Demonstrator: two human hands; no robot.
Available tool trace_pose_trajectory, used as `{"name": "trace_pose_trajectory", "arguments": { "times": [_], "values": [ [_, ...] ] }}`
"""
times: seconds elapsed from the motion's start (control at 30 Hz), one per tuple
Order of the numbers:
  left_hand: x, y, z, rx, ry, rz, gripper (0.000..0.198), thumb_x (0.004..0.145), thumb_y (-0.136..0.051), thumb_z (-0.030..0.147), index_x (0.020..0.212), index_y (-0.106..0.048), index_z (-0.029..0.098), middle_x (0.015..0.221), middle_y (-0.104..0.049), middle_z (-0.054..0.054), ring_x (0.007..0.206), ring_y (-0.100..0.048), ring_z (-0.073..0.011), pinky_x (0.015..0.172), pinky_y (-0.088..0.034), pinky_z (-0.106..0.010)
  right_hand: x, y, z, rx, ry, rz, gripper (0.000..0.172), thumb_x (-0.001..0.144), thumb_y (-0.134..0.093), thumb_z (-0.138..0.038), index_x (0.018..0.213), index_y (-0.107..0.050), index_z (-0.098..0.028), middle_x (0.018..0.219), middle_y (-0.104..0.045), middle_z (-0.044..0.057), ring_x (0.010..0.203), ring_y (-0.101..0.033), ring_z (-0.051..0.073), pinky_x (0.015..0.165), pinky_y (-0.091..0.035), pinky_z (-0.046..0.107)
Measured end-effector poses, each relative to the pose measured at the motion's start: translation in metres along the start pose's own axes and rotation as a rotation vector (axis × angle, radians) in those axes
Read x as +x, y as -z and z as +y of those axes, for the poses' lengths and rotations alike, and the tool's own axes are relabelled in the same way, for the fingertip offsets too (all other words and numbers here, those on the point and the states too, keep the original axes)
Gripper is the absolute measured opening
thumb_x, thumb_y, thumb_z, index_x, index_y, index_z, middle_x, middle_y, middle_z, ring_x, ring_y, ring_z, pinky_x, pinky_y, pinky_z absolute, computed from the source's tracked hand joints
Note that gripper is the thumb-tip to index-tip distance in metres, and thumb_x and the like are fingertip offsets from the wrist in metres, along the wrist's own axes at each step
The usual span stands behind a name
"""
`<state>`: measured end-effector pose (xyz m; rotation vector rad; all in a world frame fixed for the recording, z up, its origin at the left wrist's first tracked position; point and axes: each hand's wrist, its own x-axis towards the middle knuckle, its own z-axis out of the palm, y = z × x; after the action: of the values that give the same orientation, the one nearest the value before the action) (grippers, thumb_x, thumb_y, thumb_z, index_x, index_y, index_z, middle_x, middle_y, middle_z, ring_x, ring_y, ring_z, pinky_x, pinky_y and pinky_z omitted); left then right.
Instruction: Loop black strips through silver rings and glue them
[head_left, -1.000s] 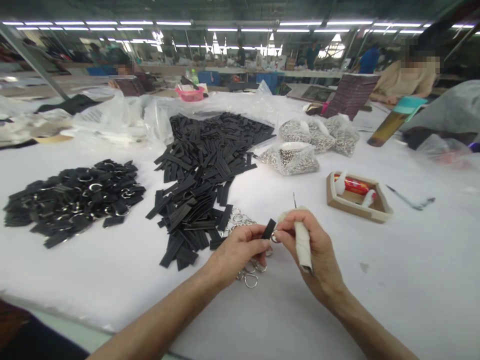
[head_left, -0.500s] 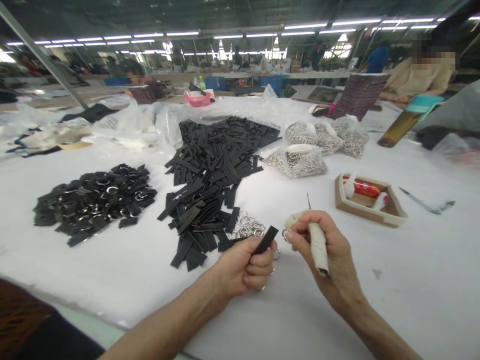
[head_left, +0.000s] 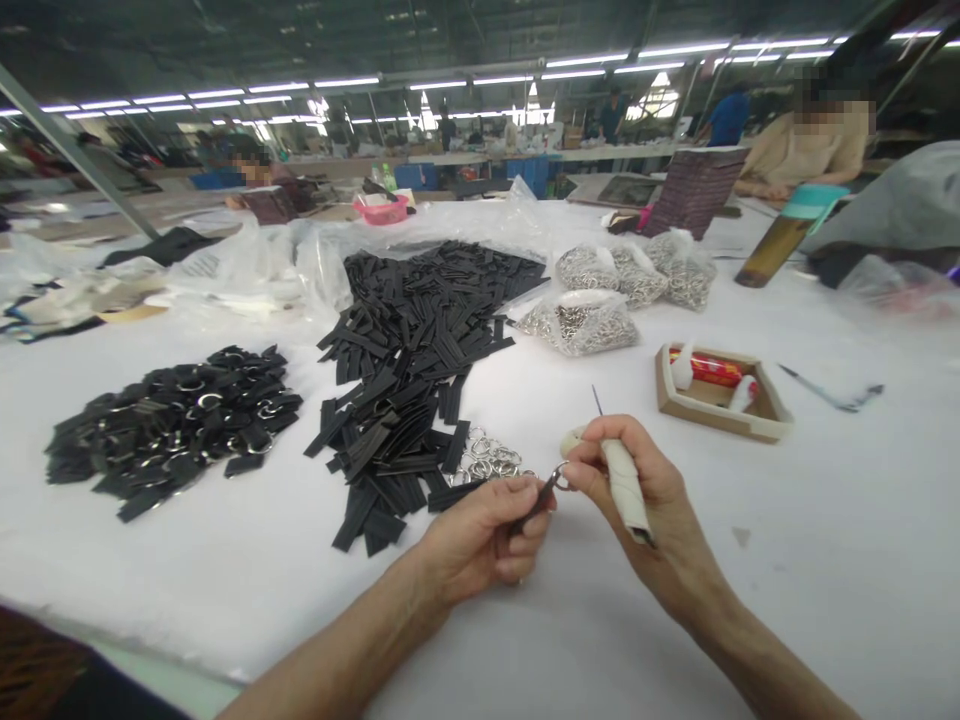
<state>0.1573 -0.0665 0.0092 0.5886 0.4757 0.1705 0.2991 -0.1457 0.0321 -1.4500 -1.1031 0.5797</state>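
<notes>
My left hand [head_left: 499, 530] is closed on a short black strap [head_left: 536, 508], whose tip meets a metal ring [head_left: 562, 476]. That ring is pinched between the thumb and fingertip of my right hand [head_left: 637, 490]. Across the same right hand lies a pale wrapped handle [head_left: 628, 490] with a thin metal spike pointing away from me, like an awl. Beyond my left hand are loose metal rings [head_left: 487, 458] and a big heap of black straps [head_left: 420, 350]. Another pile, of straps with rings on them [head_left: 180, 425], sits at the left.
Plastic bags of metal rings [head_left: 581, 322] lie behind my right hand. A cardboard tray [head_left: 750, 428] holds a red tube and white bottles. Right of it lies a thin pointed tool [head_left: 832, 395]. A bottle with a turquoise lid [head_left: 787, 240] stands farther back, near a seated person [head_left: 810, 150].
The strap in my left hand has turned and come up against the ring in my right hand; before, they were apart. The whole view has shifted slightly.
</notes>
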Motion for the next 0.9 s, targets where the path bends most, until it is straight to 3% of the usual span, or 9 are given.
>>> {"name": "trace_pose_trajectory", "arguments": {
  "times": [0.1, 0.2, 0.43, 0.67, 0.9],
  "values": [
    [0.0, 0.001, -0.002, 0.114, -0.133, 0.1, 0.012, 0.077, -0.059, 0.023, 0.081, -0.051, 0.015, 0.064, -0.052, -0.001, 0.046, -0.044, -0.0074, 0.033, -0.03, -0.014, 0.0, 0.001, -0.001, -0.067, 0.0, 0.025, 0.017, 0.077, -0.06, -0.02, 0.089, -0.048, -0.024, 0.075, -0.059, -0.003, 0.07, -0.055, 0.013, 0.065, -0.044, 0.026],
    [0.0, 0.001, -0.003, 0.186, -0.181, 0.156, 0.014, 0.075, -0.061, 0.021, 0.08, -0.05, 0.015, 0.071, -0.059, -0.004, 0.056, -0.054, -0.011, 0.044, -0.043, -0.018, 0.0, 0.003, 0.0, -0.134, 0.014, 0.058, 0.017, 0.077, -0.06, -0.021, 0.089, -0.049, -0.023, 0.075, -0.059, -0.002, 0.068, -0.055, 0.013, 0.063, -0.044, 0.025],
    [-0.002, -0.005, -0.006, 0.323, -0.266, 0.229, 0.011, 0.077, -0.057, 0.023, 0.079, -0.048, 0.016, 0.077, -0.064, -0.006, 0.068, -0.061, -0.0151, 0.06, -0.048, -0.026, 0.0, 0.001, 0.012, -0.416, 0.213, -0.024, 0.006, 0.083, -0.049, -0.018, 0.087, -0.051, -0.021, 0.073, -0.055, 0.0, 0.061, -0.05, 0.012, 0.055, -0.04, 0.022],
    [-0.005, -0.012, -0.007, 0.485, -0.252, 0.321, 0.011, 0.079, -0.051, 0.026, 0.08, -0.042, 0.02, 0.071, -0.06, -0.001, 0.058, -0.06, -0.0155, 0.046, -0.048, -0.025, -0.005, -0.006, 0.016, -0.47, 0.419, -0.063, 0.009, 0.085, -0.047, -0.014, 0.088, -0.051, -0.02, 0.068, -0.055, -0.002, 0.058, -0.049, 0.012, 0.053, -0.039, 0.022],
    [-0.007, -0.015, -0.003, 0.555, -0.216, 0.394, 0.011, 0.074, -0.056, 0.027, 0.077, -0.051, 0.018, 0.065, -0.058, -0.001, 0.052, -0.057, -0.0141, 0.038, -0.043, -0.02, -0.007, -0.01, 0.018, -0.603, 0.579, -0.111, 0.014, 0.087, -0.043, -0.02, 0.082, -0.056, -0.017, 0.062, -0.056, 0.001, 0.055, -0.05, 0.014, 0.052, -0.037, 0.025]
  ]
}}
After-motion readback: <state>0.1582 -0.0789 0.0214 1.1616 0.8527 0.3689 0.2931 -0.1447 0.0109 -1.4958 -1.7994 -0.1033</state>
